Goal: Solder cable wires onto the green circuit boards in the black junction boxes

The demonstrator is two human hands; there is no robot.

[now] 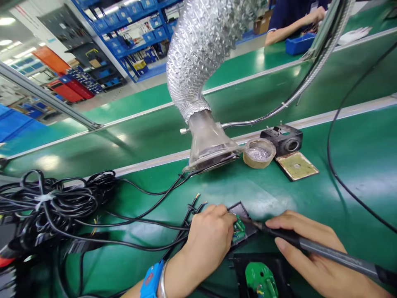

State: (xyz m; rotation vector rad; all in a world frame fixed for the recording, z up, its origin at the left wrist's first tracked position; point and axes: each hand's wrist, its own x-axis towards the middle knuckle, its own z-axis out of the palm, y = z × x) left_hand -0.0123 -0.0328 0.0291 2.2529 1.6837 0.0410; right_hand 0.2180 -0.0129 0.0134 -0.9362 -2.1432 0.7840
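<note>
Many black cables (52, 203) lie heaped at the far left of the green bench (356, 165), some bound with a white tie, and several loose leads run from the heap toward the middle. Their stripped ends show just beside the left hand (207, 240). That hand, with a blue wrist strap (151, 281) and a metal bangle at the wrist, rests palm down with its fingers curled over the edge of a small black housing (240, 227), pinning it to the bench. Inside the housing sits a green circuit board (238, 227), partly hidden by the fingertips.

Above and behind the hand, a ribbed silver extraction hose (201, 54) bends down into a clear funnel mouth (211, 145) that stands on the bench. To its right are a round tin of solder wool (259, 153), then a black soldering stand (283, 138) with a yellowish sponge pad (297, 165) in front of it.

Below the housing, at the bottom edge, a second green board (260, 279) lies in another black case. The right hand (313, 256) is closed around a dark soldering iron (325, 250), held like a pen, with the tip meeting the green circuit board beside the left fingertips. The two hands are close but not touching.

At the upper right, another person's arm (288, 25) rests beside a blue tray (299, 43) across the far bench.
</note>
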